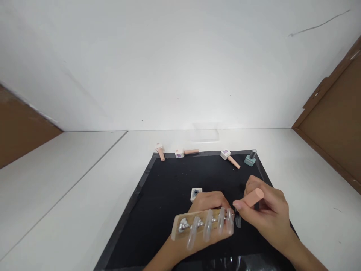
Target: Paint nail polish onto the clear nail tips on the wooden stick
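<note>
Right grip (pixel 266 212): clamped on peach cap (pixel 252 197) | left grip (pixel 208 200): seemingly clamped around nail-tip stand (pixel 202 216)

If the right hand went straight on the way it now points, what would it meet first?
Likely the rightmost clear nail tip by the tan strip in the left hand; depth between it and the right hand is unclear.
</note>
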`<state>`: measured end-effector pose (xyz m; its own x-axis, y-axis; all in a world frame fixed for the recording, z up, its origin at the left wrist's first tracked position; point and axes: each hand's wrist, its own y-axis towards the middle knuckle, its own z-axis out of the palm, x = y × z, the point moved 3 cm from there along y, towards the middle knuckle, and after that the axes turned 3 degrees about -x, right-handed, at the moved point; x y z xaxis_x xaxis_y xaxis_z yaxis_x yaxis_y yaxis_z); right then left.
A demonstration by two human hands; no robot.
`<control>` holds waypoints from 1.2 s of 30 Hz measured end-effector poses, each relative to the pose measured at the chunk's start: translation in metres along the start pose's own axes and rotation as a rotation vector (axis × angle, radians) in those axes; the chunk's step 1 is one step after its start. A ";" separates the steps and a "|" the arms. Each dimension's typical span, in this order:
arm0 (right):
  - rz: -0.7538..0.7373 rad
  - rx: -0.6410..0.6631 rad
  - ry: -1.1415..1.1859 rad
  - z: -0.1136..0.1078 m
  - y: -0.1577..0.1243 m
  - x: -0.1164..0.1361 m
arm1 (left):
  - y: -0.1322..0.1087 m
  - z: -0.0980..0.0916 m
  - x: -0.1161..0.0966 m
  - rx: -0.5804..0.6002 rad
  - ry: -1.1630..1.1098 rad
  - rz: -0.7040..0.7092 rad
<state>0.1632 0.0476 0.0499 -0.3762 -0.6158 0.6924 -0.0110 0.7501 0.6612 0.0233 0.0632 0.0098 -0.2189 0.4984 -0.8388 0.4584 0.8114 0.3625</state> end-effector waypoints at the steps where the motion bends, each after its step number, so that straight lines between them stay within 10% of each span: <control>1: -0.002 -0.013 -0.008 0.000 0.000 0.000 | 0.000 0.000 0.001 0.001 -0.012 -0.002; 9: 0.071 -0.122 0.127 -0.007 -0.003 -0.008 | 0.004 0.000 -0.001 0.025 -0.110 0.064; 16: 0.050 0.094 0.179 0.000 -0.001 -0.005 | 0.002 0.003 0.005 -0.030 -0.095 0.128; 29: 0.036 -0.099 0.170 -0.006 -0.003 -0.011 | 0.003 0.004 0.005 0.013 -0.126 0.131; 36: -0.044 0.112 0.144 0.002 -0.001 -0.002 | 0.004 0.003 0.005 0.004 -0.093 0.141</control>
<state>0.1626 0.0488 0.0473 -0.2371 -0.6707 0.7028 -0.1304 0.7388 0.6611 0.0267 0.0680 0.0062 -0.0716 0.5764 -0.8140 0.4827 0.7342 0.4774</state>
